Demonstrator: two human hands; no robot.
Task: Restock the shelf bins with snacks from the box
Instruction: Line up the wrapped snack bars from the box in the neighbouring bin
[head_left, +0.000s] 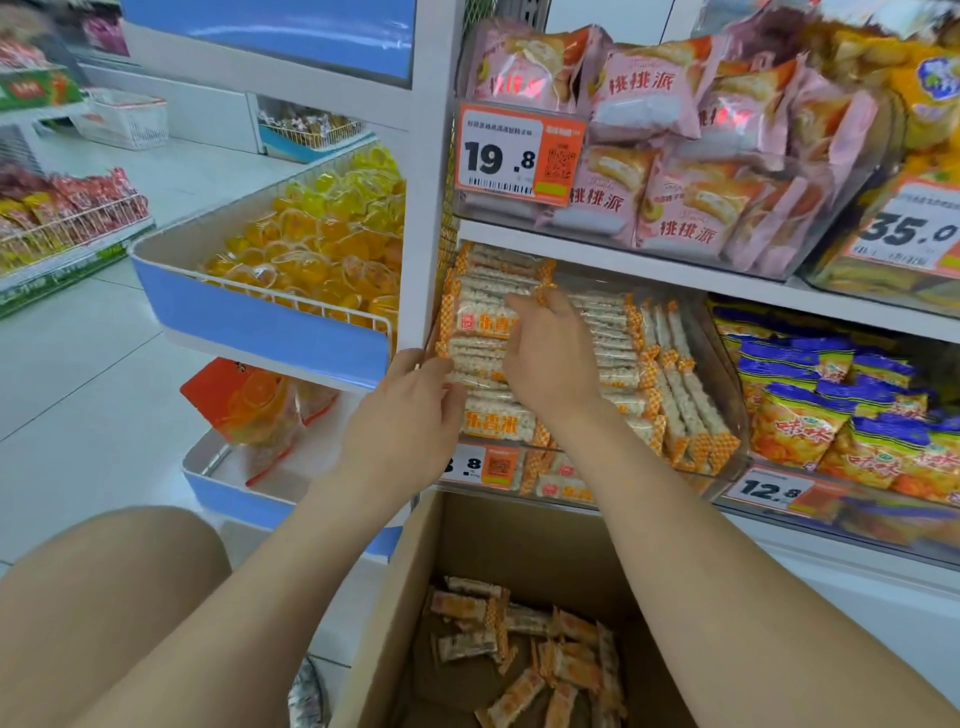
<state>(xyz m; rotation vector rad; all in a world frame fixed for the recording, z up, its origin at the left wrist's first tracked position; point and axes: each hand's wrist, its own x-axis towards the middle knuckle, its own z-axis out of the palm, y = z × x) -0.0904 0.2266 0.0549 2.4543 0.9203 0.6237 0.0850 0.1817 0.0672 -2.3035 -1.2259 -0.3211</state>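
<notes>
Head view: left hand (410, 415) curled round stacked orange-and-white cracker packets (483, 319) in one clear plastic shelf bin (727, 395), right hand (550, 364) pinching upper ones, each grip closed. Perhaps fifteen more loose in one brown cardboard box (519, 540).

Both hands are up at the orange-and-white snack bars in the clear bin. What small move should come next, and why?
Probably let go of the snack bars and draw both hands back. The left hand and right hand seem to grip bars already lying on the stack in the clear bin, and loose bars remain in the box below.
</notes>
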